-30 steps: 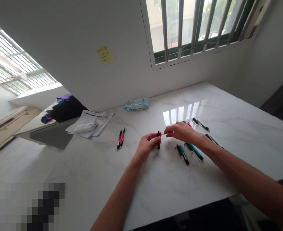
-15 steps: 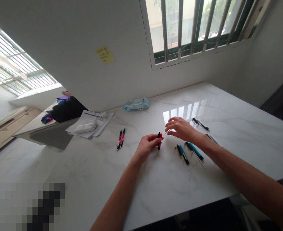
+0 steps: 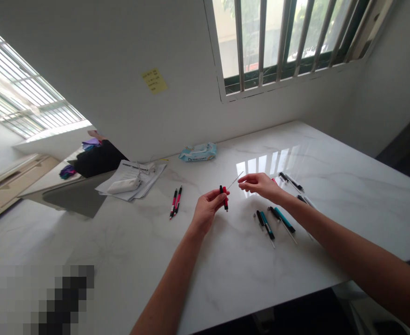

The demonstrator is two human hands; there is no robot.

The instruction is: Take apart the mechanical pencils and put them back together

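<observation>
As our left grip [image 3: 208, 210] clamps a red-and-black pen [image 3: 225, 199] above the marble worktop [image 3: 128, 251], a thin metal refill [image 3: 235, 180] sticks out of the pen's end, slanting toward the right, so we judge the step in hand to be refill handling. Our right grip [image 3: 258, 184] hangs open just beside the refill's tip, not touching it, with teal pens [image 3: 267, 225] lying below. The next move calls for the right grip to pinch the refill.

Nothing can be read: the handwriting on the yellow sticky note [image 3: 154, 81] is too small, and the print on the blue wet-wipes packet [image 3: 198, 152] and the stacked papers [image 3: 149, 179] is too blurred — no word or number can be made out.
</observation>
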